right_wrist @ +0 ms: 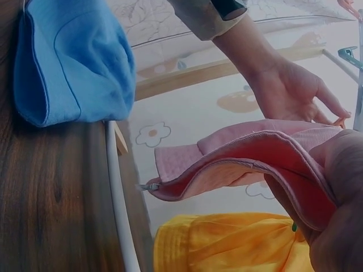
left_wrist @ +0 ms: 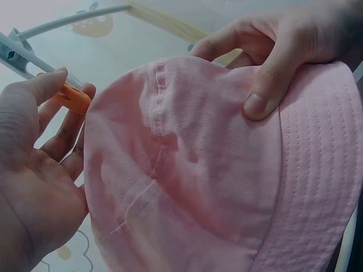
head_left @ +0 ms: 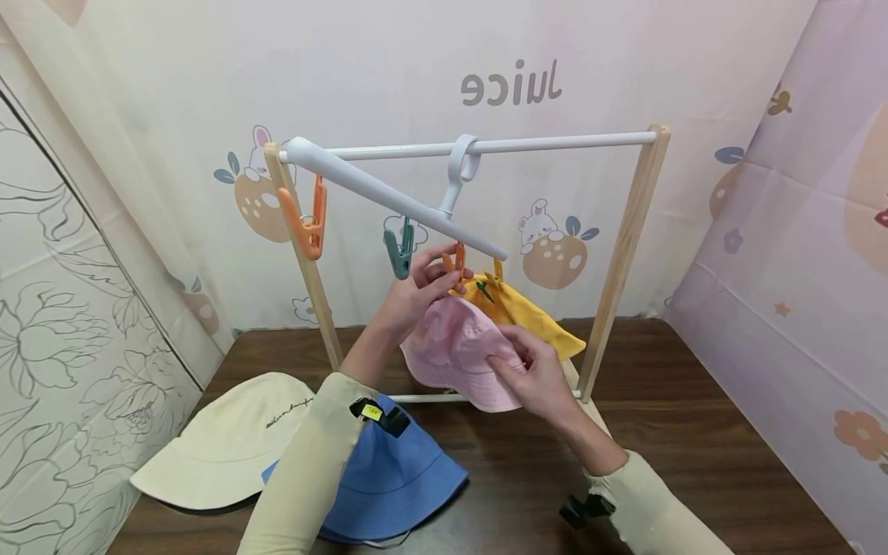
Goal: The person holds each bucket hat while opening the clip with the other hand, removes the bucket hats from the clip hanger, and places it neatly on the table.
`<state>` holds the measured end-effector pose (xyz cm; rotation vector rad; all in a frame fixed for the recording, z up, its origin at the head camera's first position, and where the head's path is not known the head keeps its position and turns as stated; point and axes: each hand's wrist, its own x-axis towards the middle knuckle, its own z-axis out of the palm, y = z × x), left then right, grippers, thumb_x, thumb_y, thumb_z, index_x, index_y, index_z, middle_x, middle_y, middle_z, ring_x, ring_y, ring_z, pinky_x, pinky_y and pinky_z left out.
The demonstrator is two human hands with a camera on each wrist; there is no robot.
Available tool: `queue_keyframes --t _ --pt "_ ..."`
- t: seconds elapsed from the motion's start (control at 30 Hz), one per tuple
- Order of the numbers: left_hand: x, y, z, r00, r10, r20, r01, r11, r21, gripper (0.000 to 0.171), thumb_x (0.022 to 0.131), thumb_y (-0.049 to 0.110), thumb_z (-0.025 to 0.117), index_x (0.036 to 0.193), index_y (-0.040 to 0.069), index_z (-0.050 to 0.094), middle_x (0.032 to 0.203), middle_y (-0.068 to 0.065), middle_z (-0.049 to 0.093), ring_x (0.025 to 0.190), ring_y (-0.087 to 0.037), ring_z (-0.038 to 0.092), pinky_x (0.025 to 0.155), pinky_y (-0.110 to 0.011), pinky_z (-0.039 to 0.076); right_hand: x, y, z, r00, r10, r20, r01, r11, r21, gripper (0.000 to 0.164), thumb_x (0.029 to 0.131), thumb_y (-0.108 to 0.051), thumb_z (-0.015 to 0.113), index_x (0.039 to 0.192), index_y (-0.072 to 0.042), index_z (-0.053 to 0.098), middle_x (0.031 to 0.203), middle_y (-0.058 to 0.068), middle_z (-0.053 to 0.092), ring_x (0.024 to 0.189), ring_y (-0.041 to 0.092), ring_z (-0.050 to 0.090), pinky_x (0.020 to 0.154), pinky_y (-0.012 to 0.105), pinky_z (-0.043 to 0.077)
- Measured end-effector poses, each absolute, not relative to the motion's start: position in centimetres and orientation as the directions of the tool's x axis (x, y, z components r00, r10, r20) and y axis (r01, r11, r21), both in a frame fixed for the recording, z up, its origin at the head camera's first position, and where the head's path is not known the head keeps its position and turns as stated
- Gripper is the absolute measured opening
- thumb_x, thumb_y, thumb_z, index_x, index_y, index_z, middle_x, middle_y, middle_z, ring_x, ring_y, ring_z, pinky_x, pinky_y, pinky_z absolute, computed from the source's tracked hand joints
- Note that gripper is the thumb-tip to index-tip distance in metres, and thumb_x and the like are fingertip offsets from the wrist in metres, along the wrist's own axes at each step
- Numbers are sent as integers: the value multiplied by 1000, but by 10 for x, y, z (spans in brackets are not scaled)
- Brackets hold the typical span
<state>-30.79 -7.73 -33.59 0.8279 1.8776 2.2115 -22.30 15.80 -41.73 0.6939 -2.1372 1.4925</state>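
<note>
My left hand (head_left: 415,291) pinches an orange clothespin (left_wrist: 74,100) that hangs from the white hanger (head_left: 388,198). Held by its brim in my right hand (head_left: 539,378), a pink bucket hat (head_left: 454,347) hangs just under that clothespin. The left wrist view shows the thumb of my right hand on the outside of the hat, and the crown right beside the fingers of my left hand. Behind it, a yellow hat (head_left: 530,317) hangs from a yellow clothespin (head_left: 498,269) at the hanger's near end.
The hanger hooks over a white rail (head_left: 562,142) on a wooden-legged stand (head_left: 627,254). Another orange clothespin (head_left: 312,223) and a green clothespin (head_left: 400,250) hang from it. A cream bucket hat (head_left: 229,439) and a blue bucket hat (head_left: 388,482) lie on the dark table (head_left: 694,462).
</note>
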Motion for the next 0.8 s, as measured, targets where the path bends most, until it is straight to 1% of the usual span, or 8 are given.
queue_keyframes --t 0.07,0.17,0.27,0.37,0.43,0.53,0.63,0.8 --pt "-308 -78 -336 -841 432 325 249 -223 942 52 114 2 58 165 6 51 124 3 82 120 -15 77 112 -30 62 -223 159 -418 -775 -154 613 -629 289 -722 36 92 12 82 127 6 75 95 24 82 83 -3 70 71 16 58" --pt "-307 -78 -336 -843 431 321 246 -222 943 52 113 1 58 165 6 50 123 5 81 131 -32 75 110 -30 63 -222 161 -419 -771 -158 616 -633 290 -718 36 92 12 82 127 5 76 97 24 83 84 -3 70 71 16 58" --pt "-307 -78 -337 -848 431 310 237 -215 948 53 113 1 59 165 7 50 127 0 80 146 -50 64 112 -30 62 -222 163 -419 -771 -163 616 -634 293 -716 36 92 12 82 126 5 76 98 24 83 85 -4 70 71 16 58" --pt "-307 -78 -338 -848 435 303 231 -211 950 53 113 1 59 165 7 50 134 -7 79 149 -54 60 113 -30 62 -221 164 -420 -769 -168 617 -637 292 -714 36 92 13 82 126 5 76 99 24 82 85 -4 71 72 16 59" --pt "-307 -79 -338 -846 436 307 237 -208 949 53 113 0 59 165 6 50 132 -7 79 144 -51 64 111 -29 62 -221 165 -419 -766 -170 620 -640 290 -711 36 92 13 81 127 5 76 99 24 82 86 -4 71 72 16 59" --pt "-308 -80 -338 -840 441 316 250 -202 947 53 113 1 58 166 5 49 125 1 81 125 -31 76 104 -26 62 -221 166 -419 -759 -172 627 -648 291 -704 37 91 14 81 126 5 76 99 24 82 85 -4 70 72 15 58" --pt "-309 -80 -339 -838 440 322 261 -195 945 51 113 2 58 163 4 50 118 7 82 108 -13 77 97 -25 62 -221 166 -419 -757 -171 631 -651 292 -701 37 90 14 81 126 6 75 99 25 82 85 -5 70 71 15 58" --pt "-307 -82 -340 -846 425 321 278 -162 947 49 113 5 59 162 5 52 123 -1 83 106 -9 77 96 -26 61 -219 168 -421 -756 -167 633 -652 282 -704 36 90 15 81 125 6 75 97 25 82 85 -5 70 71 15 58"
